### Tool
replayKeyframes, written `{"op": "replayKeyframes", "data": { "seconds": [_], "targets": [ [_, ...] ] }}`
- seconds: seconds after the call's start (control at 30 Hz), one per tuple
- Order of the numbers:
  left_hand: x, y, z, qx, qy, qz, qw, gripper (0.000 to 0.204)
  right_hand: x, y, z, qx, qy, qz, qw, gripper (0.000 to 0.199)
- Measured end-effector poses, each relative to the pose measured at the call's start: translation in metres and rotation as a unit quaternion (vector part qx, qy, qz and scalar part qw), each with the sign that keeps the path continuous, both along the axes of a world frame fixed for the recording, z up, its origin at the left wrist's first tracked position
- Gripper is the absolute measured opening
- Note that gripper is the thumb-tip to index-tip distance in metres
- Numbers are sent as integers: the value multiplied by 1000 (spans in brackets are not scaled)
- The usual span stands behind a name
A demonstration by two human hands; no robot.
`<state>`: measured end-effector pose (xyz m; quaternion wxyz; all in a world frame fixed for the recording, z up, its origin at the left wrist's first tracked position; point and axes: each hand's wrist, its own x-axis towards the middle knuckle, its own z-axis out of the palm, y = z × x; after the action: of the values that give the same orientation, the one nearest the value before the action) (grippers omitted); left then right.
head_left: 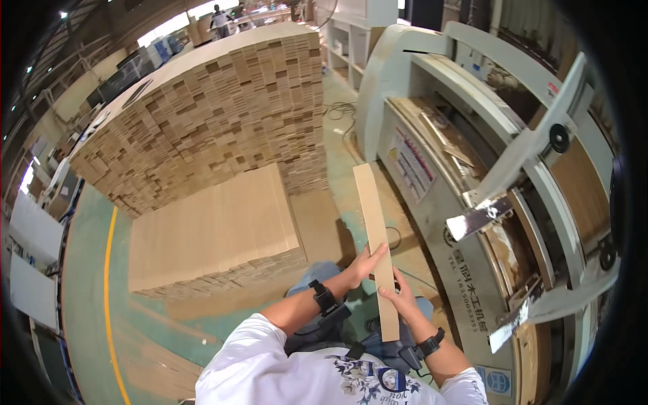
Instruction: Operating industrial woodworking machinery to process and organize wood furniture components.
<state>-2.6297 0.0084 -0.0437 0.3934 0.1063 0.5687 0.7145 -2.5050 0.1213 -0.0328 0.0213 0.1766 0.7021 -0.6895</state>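
A long, narrow, pale wooden board (372,210) stretches away from my lap, its near end by my waist. My left hand (364,263) is closed on the board's left edge near its middle. A little nearer to me, my right hand (401,295) grips the right edge, thumb on top; the fingers beneath are partly hidden. To the left lies a low stack of similar boards (209,226), with a flat, even top. Behind it rises a much taller stack of boards (229,115), their ends forming an uneven face.
A large grey-white woodworking machine (432,223) stands close on my right, with pale arms (526,162) jutting out. Cables (341,111) lie on the green floor (88,270), near a yellow line (108,290) at left. Another person (220,21) stands far behind the tall stack.
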Motion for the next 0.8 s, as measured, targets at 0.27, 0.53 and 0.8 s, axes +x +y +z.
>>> {"op": "replayKeyframes", "data": {
  "seconds": [0.27, 0.53, 0.8],
  "targets": [
    [-144, -106, -65, -268, 188, 57, 943, 50, -118, 12, -74, -229, -125, 89, 961, 49],
    [-209, -241, -174, -677, 417, 107, 597, 68, -244, -4, -212, -200, -179, 128, 955, 55],
    [-209, -240, -180, -669, 416, 117, 604, 66, -323, -63, -341, -274, -191, 168, 928, 67]
  ]
}}
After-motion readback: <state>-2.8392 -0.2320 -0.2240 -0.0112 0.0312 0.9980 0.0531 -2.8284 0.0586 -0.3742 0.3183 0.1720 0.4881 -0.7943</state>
